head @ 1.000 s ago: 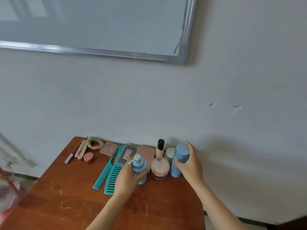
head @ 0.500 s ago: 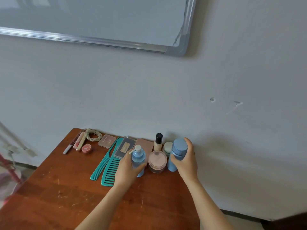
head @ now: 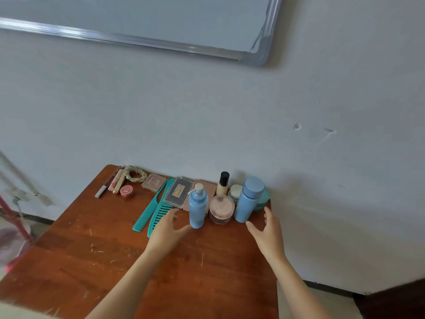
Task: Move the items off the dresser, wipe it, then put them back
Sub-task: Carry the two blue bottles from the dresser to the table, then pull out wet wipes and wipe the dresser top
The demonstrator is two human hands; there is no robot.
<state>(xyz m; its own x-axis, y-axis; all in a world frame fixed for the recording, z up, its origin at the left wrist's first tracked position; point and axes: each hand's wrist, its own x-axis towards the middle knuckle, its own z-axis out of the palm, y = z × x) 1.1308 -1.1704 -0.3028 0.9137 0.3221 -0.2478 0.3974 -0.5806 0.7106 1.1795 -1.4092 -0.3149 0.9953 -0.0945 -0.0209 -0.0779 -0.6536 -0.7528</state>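
Observation:
On the brown wooden dresser (head: 115,261) a row of items lines the wall. A blue pump bottle (head: 197,207) stands upright beside a pink round jar (head: 221,209) and a taller blue capped bottle (head: 248,199). My left hand (head: 169,231) hovers open just left of the pump bottle, thumb near its base, holding nothing. My right hand (head: 268,232) is open just right of the tall bottle's base, apart from it. Behind stand a foundation bottle with black cap (head: 222,184), a small white-lidded jar (head: 235,192) and a teal jar (head: 262,200).
Two teal combs (head: 154,210), a clear case (head: 178,192), a pink palette (head: 153,182), a scrunchie (head: 134,176), a small red pot (head: 127,191) and tubes (head: 115,183) lie further left. A whiteboard (head: 138,17) hangs on the wall. The dresser's right edge drops off by my right hand.
Both hands have let go of the two blue bottles and drawn back toward me. The bottles now stand free on the dresser.

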